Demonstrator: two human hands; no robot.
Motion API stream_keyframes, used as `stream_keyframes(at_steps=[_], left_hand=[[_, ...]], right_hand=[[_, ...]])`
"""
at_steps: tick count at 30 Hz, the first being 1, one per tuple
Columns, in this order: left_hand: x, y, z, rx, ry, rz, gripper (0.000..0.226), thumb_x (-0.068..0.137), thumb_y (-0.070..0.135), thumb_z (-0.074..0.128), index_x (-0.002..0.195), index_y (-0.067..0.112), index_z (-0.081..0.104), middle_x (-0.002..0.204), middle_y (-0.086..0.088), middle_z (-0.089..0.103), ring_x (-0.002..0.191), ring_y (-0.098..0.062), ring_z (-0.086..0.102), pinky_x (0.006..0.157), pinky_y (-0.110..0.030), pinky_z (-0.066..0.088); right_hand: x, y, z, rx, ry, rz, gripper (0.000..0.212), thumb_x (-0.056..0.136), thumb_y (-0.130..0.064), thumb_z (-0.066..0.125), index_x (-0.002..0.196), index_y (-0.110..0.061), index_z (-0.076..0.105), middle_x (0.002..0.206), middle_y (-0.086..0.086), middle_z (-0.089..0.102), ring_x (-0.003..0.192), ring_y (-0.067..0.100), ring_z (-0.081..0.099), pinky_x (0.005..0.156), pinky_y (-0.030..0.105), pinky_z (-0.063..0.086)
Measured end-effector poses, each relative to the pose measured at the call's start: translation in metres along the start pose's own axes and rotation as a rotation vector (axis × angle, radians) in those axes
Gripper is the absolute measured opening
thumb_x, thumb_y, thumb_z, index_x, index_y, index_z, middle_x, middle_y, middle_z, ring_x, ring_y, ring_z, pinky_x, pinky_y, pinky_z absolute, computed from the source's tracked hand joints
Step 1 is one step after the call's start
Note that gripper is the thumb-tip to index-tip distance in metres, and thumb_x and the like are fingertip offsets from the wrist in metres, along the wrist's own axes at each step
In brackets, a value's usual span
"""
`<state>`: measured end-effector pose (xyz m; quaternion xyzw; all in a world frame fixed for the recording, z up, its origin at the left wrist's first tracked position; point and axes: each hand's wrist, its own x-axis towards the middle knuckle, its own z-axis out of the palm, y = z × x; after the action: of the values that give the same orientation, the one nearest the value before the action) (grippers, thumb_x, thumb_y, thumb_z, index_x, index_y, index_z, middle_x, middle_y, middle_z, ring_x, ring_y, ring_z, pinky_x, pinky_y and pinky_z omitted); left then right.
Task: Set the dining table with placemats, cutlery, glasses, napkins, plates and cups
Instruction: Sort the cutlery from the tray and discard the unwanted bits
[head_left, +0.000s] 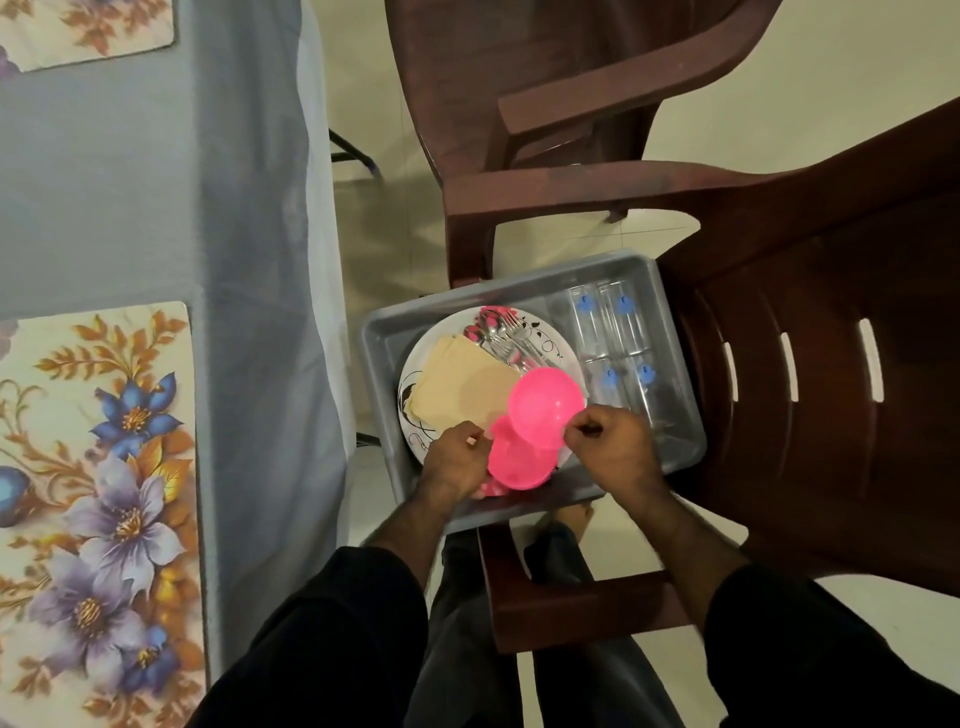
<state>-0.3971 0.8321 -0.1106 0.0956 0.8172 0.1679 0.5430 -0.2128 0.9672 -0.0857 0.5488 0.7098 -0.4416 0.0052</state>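
The right hand (605, 441) pinches the rim of a translucent pink plastic bowl (545, 406), fingers curled tight, tipping it up above a second pink plastic bowl (511, 462) just beneath. The left hand (453, 457) grips that lower bowl at its left rim, fingers curled round it. Both bowls sit over the near edge of a white round plate with black swirl pattern (550, 340), which lies in the left half of a grey plastic tray (382, 332) resting on the seat of a dark brown plastic chair (831, 332). On the plate, beyond the hands, lie folded beige napkins (462, 382) and a bundle of steel cutlery (501, 335). Clear drinking glasses with blue motifs (618, 343) fill the tray's right half. A floral placemat (98, 467) lies at the near edge of the grey-clothed dining table (130, 182), well apart from the tray
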Motion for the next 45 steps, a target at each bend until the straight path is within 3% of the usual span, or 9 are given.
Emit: stream_keyframes(at_steps=[4,9,14,18,23,32,37,42,45], left_hand=[[-0.018,0.008,0.001,-0.273,-0.06,-0.121,0.046,0.11,0.059,0.04,0.116,0.019,0.062,0.099,-0.02,0.077,0.072,-0.037,0.08,0.07,-0.055,0.067],[-0.023,0.001,-0.003,-0.311,-0.11,-0.131,0.072,0.093,0.084,0.045,0.122,0.021,0.065,0.109,-0.016,0.076,0.083,-0.036,0.08,0.064,-0.05,0.066],[-0.021,-0.01,0.001,-0.296,-0.194,-0.094,0.057,0.094,0.069,0.067,0.12,0.019,0.071,0.098,-0.013,0.08,0.086,-0.033,0.081,0.076,-0.056,0.067],[-0.02,-0.006,0.013,-0.395,-0.17,-0.101,0.039,0.105,0.043,0.066,0.124,0.009,0.07,0.106,-0.019,0.078,0.092,-0.043,0.079,0.086,-0.058,0.065],[-0.02,0.025,0.028,-0.408,-0.131,0.001,0.033,0.105,0.032,0.07,0.124,0.005,0.071,0.088,-0.014,0.078,0.068,-0.032,0.078,0.067,-0.042,0.067],[-0.016,0.113,0.089,-0.227,-0.246,0.269,0.044,0.105,0.045,0.065,0.139,0.016,0.068,0.108,-0.008,0.078,0.085,-0.026,0.079,0.072,-0.036,0.063],[-0.019,0.13,0.123,-0.169,-0.337,0.268,0.042,0.106,0.032,0.065,0.146,0.019,0.062,0.125,-0.01,0.074,0.098,-0.022,0.075,0.068,-0.026,0.059],[-0.016,0.125,0.125,-0.195,-0.31,0.23,0.053,0.107,0.033,0.063,0.157,0.019,0.05,0.136,-0.011,0.068,0.109,-0.025,0.07,0.083,-0.036,0.059],[-0.017,0.128,0.117,-0.217,-0.262,0.207,0.05,0.108,0.036,0.062,0.154,0.018,0.052,0.124,-0.008,0.071,0.105,-0.025,0.07,0.088,-0.041,0.06]], right_hand=[[-0.013,-0.006,0.01,-0.194,-0.178,-0.083,0.005,0.087,-0.025,0.077,0.089,-0.025,0.073,0.08,-0.014,0.068,0.076,0.006,0.065,0.071,0.031,0.06],[-0.026,0.006,0.019,-0.362,-0.271,-0.088,0.034,0.084,-0.036,0.074,0.104,-0.032,0.047,0.079,-0.008,0.063,0.076,0.02,0.067,0.066,0.036,0.059],[-0.033,0.02,0.026,-0.188,-0.235,0.106,0.064,0.086,-0.045,0.078,0.134,-0.021,0.043,0.115,0.005,0.064,0.102,0.029,0.066,0.078,0.039,0.057],[-0.032,0.027,0.031,-0.074,-0.281,0.182,0.058,0.09,-0.029,0.073,0.14,-0.02,0.045,0.123,0.009,0.066,0.108,0.03,0.064,0.078,0.036,0.053],[-0.034,0.03,0.015,0.042,-0.125,0.254,0.062,0.086,-0.013,0.071,0.142,-0.018,0.045,0.116,0.003,0.06,0.103,0.025,0.062,0.075,0.034,0.052],[-0.022,0.057,-0.053,0.186,0.233,0.361,0.062,0.085,-0.017,0.077,0.141,-0.012,0.051,0.126,0.015,0.066,0.113,0.037,0.065,0.087,0.042,0.057],[-0.014,0.079,-0.069,0.171,0.215,0.414,0.06,0.088,-0.023,0.076,0.142,-0.012,0.052,0.129,0.018,0.067,0.117,0.04,0.065,0.091,0.044,0.056],[-0.015,0.079,-0.066,0.243,0.174,0.443,0.07,0.09,-0.034,0.079,0.15,-0.014,0.047,0.136,0.016,0.063,0.123,0.037,0.063,0.097,0.047,0.055],[-0.019,0.071,-0.064,0.345,0.171,0.519,0.081,0.086,-0.049,0.079,0.151,-0.016,0.045,0.137,0.013,0.063,0.12,0.035,0.065,0.097,0.048,0.057]])
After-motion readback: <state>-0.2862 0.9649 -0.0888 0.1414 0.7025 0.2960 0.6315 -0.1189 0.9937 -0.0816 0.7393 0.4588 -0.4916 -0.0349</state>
